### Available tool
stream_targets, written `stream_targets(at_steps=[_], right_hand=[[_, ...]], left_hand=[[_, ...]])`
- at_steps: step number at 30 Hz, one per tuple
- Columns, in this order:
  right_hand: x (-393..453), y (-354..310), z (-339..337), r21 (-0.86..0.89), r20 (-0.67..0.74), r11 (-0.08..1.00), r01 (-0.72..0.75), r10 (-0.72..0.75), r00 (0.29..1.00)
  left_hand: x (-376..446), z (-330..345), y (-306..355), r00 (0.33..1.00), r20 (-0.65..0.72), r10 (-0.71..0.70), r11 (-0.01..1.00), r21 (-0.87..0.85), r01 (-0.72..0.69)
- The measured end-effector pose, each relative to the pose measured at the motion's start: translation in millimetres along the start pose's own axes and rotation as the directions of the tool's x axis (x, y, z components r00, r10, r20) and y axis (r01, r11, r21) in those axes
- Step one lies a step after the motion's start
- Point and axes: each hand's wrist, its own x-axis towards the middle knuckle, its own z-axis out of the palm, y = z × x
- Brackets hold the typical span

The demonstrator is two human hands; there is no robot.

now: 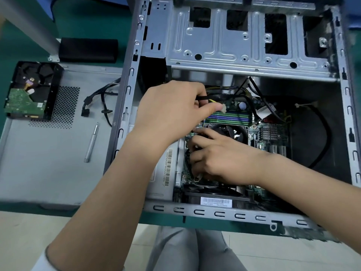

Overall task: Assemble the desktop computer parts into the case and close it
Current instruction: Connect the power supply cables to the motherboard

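My right hand (pixel 220 157) curls down over the cooler fan (pixel 230 133) on the motherboard (pixel 271 137), inside the open case (pixel 214 213); whether it holds anything I cannot tell. Beyond, my left hand (pixel 172 112) pinches a cable connector (pixel 222 108), its wires partly hidden.

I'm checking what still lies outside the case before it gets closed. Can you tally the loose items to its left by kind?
Black hard drive with green circuit board: 1
Silver metal screwdriver: 1
Grey perforated side panel: 1
Black rectangular box: 1
Bundle of black cables with connectors: 1
Total: 5
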Motion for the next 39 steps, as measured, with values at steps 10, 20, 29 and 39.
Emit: stream_targets(at_steps=[10, 20, 29, 39], right_hand=[[9, -8, -7, 0.012, -0.218, 0.986, -0.165, 0.163, 0.962], [11, -8, -4, 0.167, -0.080, 0.984, -0.066, 0.080, 0.994], [4, -3, 3, 0.051, -0.028, 0.999, 0.015, -0.013, 1.000], [7, -5, 11, 0.005, -0.035, 1.000, 0.005, -0.004, 0.999]], left_hand=[[4, 1, 0, 0.998, -0.010, -0.060, 0.998, -0.002, 0.060], [4, 3, -1, 0.997, -0.020, -0.077, 0.997, -0.014, 0.077], [4, 3, 0, 0.996, -0.027, -0.086, 0.996, -0.006, 0.086], [4, 2, 0, 0.996, -0.029, -0.081, 0.997, -0.008, 0.081]])
